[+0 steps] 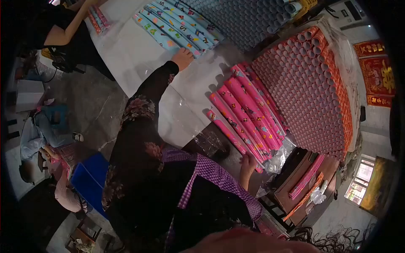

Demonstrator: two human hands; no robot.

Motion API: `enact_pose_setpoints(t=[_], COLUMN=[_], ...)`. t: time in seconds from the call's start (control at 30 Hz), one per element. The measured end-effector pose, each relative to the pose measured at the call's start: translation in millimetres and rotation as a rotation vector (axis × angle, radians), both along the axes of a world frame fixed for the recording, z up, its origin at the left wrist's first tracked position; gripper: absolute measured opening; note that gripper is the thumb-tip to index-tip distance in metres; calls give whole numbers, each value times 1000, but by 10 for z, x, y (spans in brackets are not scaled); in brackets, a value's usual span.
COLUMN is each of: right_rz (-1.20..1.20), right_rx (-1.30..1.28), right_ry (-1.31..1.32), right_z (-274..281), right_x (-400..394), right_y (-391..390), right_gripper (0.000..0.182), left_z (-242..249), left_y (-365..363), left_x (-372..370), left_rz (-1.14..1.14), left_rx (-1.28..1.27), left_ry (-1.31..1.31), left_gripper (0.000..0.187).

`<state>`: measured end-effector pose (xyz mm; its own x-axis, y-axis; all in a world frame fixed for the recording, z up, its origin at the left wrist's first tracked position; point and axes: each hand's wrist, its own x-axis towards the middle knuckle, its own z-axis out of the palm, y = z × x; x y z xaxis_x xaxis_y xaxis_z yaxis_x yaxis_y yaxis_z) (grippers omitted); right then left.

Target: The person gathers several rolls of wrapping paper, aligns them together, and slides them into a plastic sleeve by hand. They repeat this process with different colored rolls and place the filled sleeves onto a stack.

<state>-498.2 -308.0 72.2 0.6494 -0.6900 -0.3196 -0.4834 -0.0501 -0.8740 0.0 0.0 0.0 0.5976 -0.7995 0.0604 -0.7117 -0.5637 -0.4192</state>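
Light blue rolls of wrapping paper (168, 31) with a colourful print lie side by side on the white table. My left hand (182, 59), reaching far out in a dark floral sleeve, rests on the near end of the closest blue rolls, its fingers lying over them. Bright pink rolls of wrapping paper (244, 107) are spread in a row nearer to me. At their lower end, my right hand (248, 168) has its fingers around the end of a pink roll; part of this hand is hidden behind my apron (219, 175).
A tall stack of red-edged rolls (303, 92) stands beyond the pink rolls, with blue-grey rolls (236, 19) behind. Clear plastic film (280, 158) lies by the pink rolls. A co-worker (59, 33) is at the table's far left; another person (38, 135) sits near a blue bin (90, 179).
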Motion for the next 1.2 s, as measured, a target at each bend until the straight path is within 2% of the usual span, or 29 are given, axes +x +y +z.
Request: enact_pose_setpoints(t=[0.07, 0.1, 0.17, 0.3, 0.37, 0.43, 0.5, 0.53, 0.6, 0.63, 0.7, 0.77, 0.8, 0.83, 0.9, 0.93, 1.0, 1.03, 1.1, 1.13, 1.17, 1.2], right_rz=[-31, 22, 25, 47, 95, 132, 197, 222, 346, 326, 402, 475, 505, 531, 574, 593, 704, 775, 835, 838, 833, 769], right_rx=[-4, -66, -60, 42, 10, 3, -49, -6, -104, -108, -266, -318, -344, -423, -599, -697, -950, -1032, -1132, -1093, -1085, -894], right_ry=[1, -108, -94, -145, -134, -167, -197, -262, -296, -288, -286, -397, -466, -514, -537, -516, -433, -428, -228, -205, -197, -66], right_z=[280, 75, 205, 311, 477, 423, 455, 503, 672, 755, 1171, 1355, 1528, 1656, 1944, 2090, 2244, 2163, 2067, 1908, 1790, 1702], right_x=[-3, 404, 361, 392, 511, 541, 624, 679, 784, 843, 984, 1100, 1173, 1249, 1346, 1370, 1375, 1348, 1251, 1223, 1161, 1095], right_y=[31, 43, -17, -29, 59, 41, 66, 93, 106, 127, 226, 190, 202, 166, 135, 158, 219, 236, 355, 358, 353, 346], right_gripper=[20, 18, 17, 18, 18, 19, 19, 20, 22, 24, 26, 32, 34, 36, 44, 50, 67, 81, 89, 85, 85, 77], left_z=[-1, 180, 348, 1095, 1619, 2211, 2878, 3047, 3382, 3539, 3763, 4027, 4190, 4063, 3594, 3548, 3247, 3121, 2912, 2861, 2825, 2776], left_y=[60, 96, 147, 259, 288, 426, 538, 397, 288, 264, 1546, 1136, 829, 877, 1044, 778, 514, 360, 60, -71, -193, -275], left_x=[-112, 293, 173, 91, 59, 138, -89, -310, -570, -623, -311, -616, -908, -791, -423, -683, -803, -868, -1065, -1178, -1282, -1345], left_rz=[-99, -104, -255, -216, -43, -14, 309, 296, 143, 61, -111, -290, -244, -264, -651, -479, -710, -619, -522, -416, -337, -326], left_rx=[-36, -22, -279, -211, -539, -804, -1208, -1198, -1414, -1517, -1717, -1914, -2043, -2036, -2211, -2367, -2188, -2256, -2288, -2320, -2408, -2410], left_ry=[-10, -76, -194, -178, -192, 37, 436, 438, 509, 549, 648, 778, 739, 767, 1423, 1326, 1662, 1781, 1778, 1745, 1836, 1840], left_gripper=[16, 16, 16, 21, 28, 35, 26, 26, 24, 23, 22, 21, 17, 17, 15, 16, 21, 20, 20, 20, 19, 19])
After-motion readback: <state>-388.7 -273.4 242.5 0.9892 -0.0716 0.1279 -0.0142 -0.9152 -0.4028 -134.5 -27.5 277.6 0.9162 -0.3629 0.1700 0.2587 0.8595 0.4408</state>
